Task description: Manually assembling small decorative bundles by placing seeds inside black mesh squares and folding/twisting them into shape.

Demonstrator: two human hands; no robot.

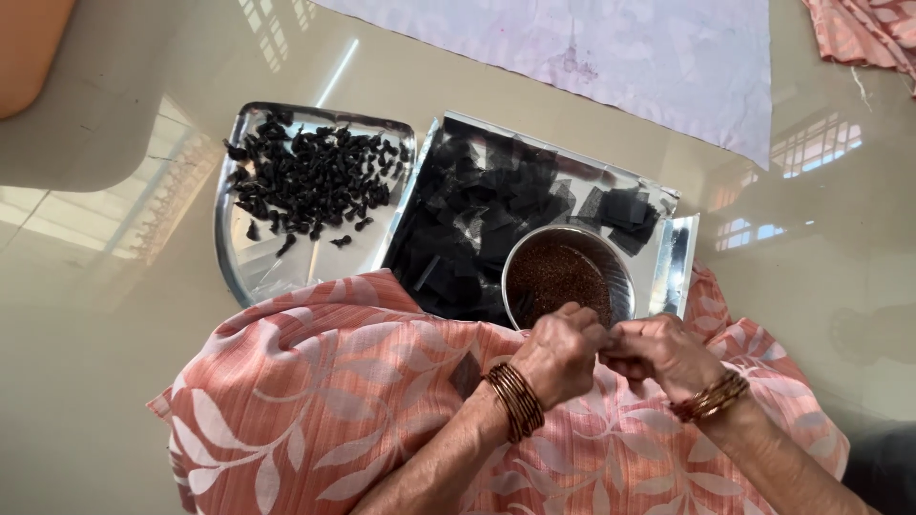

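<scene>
Two hands, left hand point(561, 355) and right hand point(658, 355), fingertips pinched together beside the steel bowl point(625, 286), black squares point(477, 215) beyond.

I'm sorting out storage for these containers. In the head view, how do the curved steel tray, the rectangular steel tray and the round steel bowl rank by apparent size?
1. Rectangular steel tray, largest, though cloth hides its near edge.
2. Curved steel tray, somewhat smaller.
3. Round steel bowl, clearly smallest, sitting on the rectangular tray.
</scene>
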